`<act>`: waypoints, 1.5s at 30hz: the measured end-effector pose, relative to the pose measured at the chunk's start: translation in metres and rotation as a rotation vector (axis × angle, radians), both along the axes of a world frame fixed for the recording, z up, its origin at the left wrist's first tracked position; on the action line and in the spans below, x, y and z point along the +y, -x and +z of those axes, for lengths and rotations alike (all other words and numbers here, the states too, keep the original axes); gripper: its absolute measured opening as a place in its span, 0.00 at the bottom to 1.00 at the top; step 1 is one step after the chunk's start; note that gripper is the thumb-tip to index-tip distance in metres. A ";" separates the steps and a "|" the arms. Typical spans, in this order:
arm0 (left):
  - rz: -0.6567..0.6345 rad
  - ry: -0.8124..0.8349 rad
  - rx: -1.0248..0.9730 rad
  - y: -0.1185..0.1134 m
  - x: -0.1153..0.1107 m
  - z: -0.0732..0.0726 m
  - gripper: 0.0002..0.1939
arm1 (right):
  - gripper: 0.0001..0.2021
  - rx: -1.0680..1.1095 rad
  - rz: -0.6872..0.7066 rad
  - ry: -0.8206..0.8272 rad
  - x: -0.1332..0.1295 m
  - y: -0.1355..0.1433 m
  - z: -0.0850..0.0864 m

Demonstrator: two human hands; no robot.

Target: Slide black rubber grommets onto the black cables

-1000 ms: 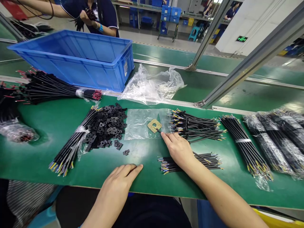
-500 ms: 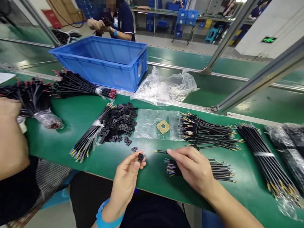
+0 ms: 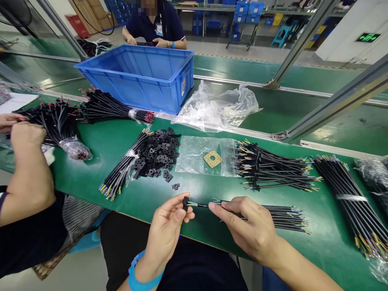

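Observation:
My left hand [image 3: 169,220] pinches a small black rubber grommet [image 3: 185,203] between thumb and fingers. Pointing left, a black cable [image 3: 202,205] is gripped by my right hand [image 3: 247,224]. Its bare coloured wire ends sit right at the grommet's face; whether they have entered the hole I cannot tell. Beneath and beyond my right hand lies a row of similar black cables [image 3: 286,218]. A heap of black grommets [image 3: 159,155] rests on the green table, with one loose grommet [image 3: 176,186] close to my left hand.
A clear plastic bag [image 3: 194,161] with a tan square plate [image 3: 213,159] lies mid-table. Cables with grommets [image 3: 269,165] and a tied bundle [image 3: 342,198] are at right. A blue bin [image 3: 142,89] stands behind. At left, a co-worker's arm [image 3: 30,169] reaches in; another person stands beyond.
My two hands have come together: the cable's wire end has moved left to the grommet, which is now turned sideways toward it. The view has shifted slightly left.

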State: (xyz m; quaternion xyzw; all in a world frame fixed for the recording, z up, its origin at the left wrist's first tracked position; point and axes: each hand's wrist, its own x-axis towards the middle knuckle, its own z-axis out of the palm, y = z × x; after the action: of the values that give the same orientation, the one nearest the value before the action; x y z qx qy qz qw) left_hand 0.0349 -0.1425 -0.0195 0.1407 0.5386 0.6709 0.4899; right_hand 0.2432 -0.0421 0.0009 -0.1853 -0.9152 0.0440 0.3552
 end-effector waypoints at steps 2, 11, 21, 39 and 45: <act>0.001 0.002 0.017 0.002 -0.001 0.000 0.26 | 0.27 -0.030 0.010 -0.020 -0.001 -0.001 0.001; -0.108 -0.063 0.291 0.010 -0.010 -0.004 0.18 | 0.22 -0.063 -0.008 0.001 -0.004 -0.004 0.006; -0.167 -0.101 0.468 0.016 -0.011 0.004 0.15 | 0.18 -0.026 -0.043 0.072 -0.006 -0.002 0.006; -0.275 -0.135 0.595 0.017 -0.009 0.011 0.11 | 0.14 0.029 0.100 0.012 -0.004 0.000 0.014; -0.307 -0.213 0.691 0.021 -0.008 0.016 0.10 | 0.06 0.003 0.112 0.183 -0.008 0.006 0.007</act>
State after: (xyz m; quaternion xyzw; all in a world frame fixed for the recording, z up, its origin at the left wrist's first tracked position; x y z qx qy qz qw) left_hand 0.0135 -0.1500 -0.0030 0.4873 0.5720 0.5551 0.3568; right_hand 0.2376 -0.0499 0.0077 -0.1654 -0.9158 0.1477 0.3349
